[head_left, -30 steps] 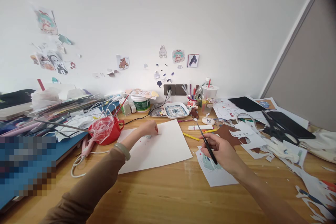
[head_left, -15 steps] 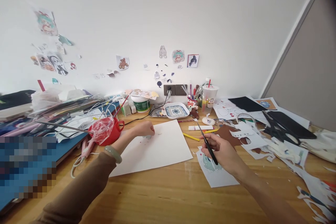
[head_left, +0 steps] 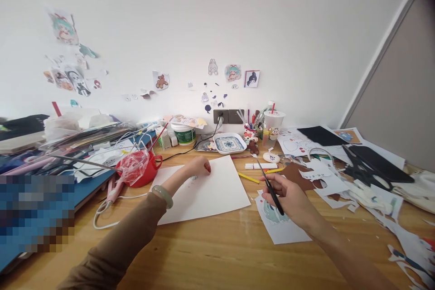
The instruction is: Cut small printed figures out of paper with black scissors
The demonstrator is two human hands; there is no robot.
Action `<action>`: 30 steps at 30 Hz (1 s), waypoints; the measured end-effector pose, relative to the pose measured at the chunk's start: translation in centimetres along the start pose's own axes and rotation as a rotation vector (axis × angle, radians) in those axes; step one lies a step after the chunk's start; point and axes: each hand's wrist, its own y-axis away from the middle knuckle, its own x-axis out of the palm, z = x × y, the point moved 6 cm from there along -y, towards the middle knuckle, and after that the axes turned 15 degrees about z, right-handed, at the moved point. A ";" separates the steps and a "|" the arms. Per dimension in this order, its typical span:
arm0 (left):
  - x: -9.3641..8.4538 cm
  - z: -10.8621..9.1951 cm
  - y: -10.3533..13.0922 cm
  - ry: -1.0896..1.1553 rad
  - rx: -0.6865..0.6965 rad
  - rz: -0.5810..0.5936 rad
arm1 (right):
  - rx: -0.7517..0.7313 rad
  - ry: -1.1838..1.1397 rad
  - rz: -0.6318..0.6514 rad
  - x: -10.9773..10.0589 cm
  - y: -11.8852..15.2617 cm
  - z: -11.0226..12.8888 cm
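My left hand (head_left: 200, 167) is closed over the upper part of a large white sheet of paper (head_left: 217, 195), its fingers curled down. Whatever the fingers might pinch is too small or hidden to make out. Small pale-green paper bits (head_left: 193, 178) lie on the sheet just below that hand. In my right hand (head_left: 288, 195) is a slim black tool (head_left: 273, 195) with a thin metal tip pointing up and away; its exact kind is unclear. Partly under this hand lies a white paper with a pale-green drawing (head_left: 274, 215), its right side covered.
On the left stand a red mug (head_left: 144, 174) and a cluttered blue surface (head_left: 30, 217). Behind the sheet are a patterned dish (head_left: 229, 143) and a plastic cup (head_left: 273, 129). Black scissors (head_left: 369, 174), paper scraps (head_left: 404, 231) and yellow strips (head_left: 248, 177) lie to the right.
My left hand has slid to the right across the white sheet, still closed. My right hand keeps its hold on the black tool, nearly unmoved. The view has shifted slightly.
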 end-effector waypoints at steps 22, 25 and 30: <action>-0.8 0.3 3.3 -0.079 -0.044 -0.041 | 0.011 -0.016 0.028 0.1 -0.1 -0.3; -0.3 -0.4 3.5 -0.124 -0.083 -0.081 | 0.017 -0.004 0.026 0.1 0.0 -0.2; 0.2 -1.1 3.8 -0.150 -0.168 -0.149 | 0.019 0.012 0.032 0.2 0.0 0.0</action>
